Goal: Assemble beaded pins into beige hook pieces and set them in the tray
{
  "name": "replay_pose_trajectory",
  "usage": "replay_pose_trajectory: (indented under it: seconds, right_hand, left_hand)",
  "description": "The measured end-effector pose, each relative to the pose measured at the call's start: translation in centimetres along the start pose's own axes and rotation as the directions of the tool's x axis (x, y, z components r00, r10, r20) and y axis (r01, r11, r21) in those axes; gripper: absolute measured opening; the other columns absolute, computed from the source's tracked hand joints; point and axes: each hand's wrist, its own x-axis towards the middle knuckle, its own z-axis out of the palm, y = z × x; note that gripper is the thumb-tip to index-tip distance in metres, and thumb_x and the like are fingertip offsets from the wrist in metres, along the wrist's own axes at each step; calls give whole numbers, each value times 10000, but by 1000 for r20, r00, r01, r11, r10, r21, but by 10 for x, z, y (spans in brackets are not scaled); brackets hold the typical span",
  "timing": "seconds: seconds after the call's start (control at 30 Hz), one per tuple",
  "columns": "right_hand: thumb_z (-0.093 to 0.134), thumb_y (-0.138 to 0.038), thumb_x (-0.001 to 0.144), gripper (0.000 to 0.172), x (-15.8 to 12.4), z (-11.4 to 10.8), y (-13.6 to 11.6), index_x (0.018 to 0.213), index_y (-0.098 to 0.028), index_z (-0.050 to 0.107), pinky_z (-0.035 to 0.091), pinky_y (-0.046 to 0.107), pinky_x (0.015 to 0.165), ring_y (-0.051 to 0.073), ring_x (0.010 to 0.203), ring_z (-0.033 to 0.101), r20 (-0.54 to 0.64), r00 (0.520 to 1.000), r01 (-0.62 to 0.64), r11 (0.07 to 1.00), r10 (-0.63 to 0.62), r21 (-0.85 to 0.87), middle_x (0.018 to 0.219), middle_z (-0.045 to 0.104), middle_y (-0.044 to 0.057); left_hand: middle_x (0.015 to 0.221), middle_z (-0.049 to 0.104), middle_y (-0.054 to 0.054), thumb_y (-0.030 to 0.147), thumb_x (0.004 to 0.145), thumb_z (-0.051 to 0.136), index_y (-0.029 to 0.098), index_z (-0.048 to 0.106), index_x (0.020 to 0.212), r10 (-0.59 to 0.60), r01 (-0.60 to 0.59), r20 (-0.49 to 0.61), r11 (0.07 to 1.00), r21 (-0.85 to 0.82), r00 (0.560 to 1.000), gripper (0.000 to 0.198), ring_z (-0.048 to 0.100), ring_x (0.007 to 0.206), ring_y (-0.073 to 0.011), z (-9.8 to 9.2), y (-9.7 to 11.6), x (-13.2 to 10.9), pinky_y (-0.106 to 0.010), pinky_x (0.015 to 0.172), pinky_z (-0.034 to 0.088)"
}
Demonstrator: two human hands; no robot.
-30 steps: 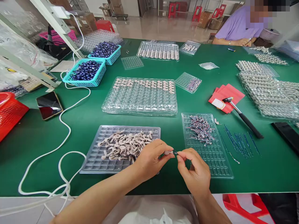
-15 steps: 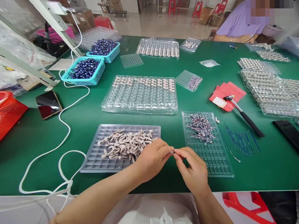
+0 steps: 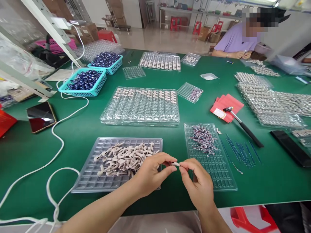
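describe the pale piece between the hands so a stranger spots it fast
On the green table, find the grey tray heaped with earbud shells. Just right of it, the left hand pinches a single pale shell, the right hand at its end. Unlike the heap, it is held.

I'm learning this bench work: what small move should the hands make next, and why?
Perhaps a gentle push by the right hand on the small, pale, elongated piece: the left hand pinches one end, the right pinches at the other.
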Motion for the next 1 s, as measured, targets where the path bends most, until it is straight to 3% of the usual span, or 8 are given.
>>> replay_pose_trajectory:
  seconds: [0.13,0.23,0.37,0.63,1.0]
  right_hand:
    - [587,-141,919,206,-6,-2,5,1095,-237,631,549,225,733,122,845,655,32,994,-106,988,103,110,947,660,24]
    - [612,-164,914,182,-9,-2,6,1080,-235,634,553,222,725,120,821,662,-1,989,-147,984,148,101,919,666,15]
    - [625,-142,905,122,-7,-3,5,989,-223,659,540,223,700,128,844,660,-17,995,-99,991,101,86,925,673,25]
    - [625,-42,868,274,-4,-1,2,1064,-227,674,547,257,684,138,828,660,-52,997,66,997,-64,40,926,687,34]
    - [625,-1,854,326,-4,-2,3,1081,-230,673,544,255,708,124,837,649,-16,998,64,994,-62,85,929,692,20]
  left_hand:
    - [871,731,-47,282,853,662,169,744,955,-56,53,-24,995,-89,998,172,674,801,-88,-1,3,1,-168,728,537]
    - [854,732,-39,263,844,675,171,747,935,-33,30,-36,996,-87,999,148,671,788,-79,0,3,0,-158,727,534]
    - [857,734,-39,223,849,667,169,740,940,61,-63,-54,997,-47,997,129,674,791,-78,-1,2,-1,-156,714,539]
    - [866,744,-35,162,849,664,169,725,974,209,-205,-79,977,51,975,140,687,804,-80,0,-3,-1,-169,738,558]
    - [894,755,-22,58,817,672,184,700,1013,375,-368,-96,926,79,922,234,697,834,-86,0,-4,0,-197,776,580]
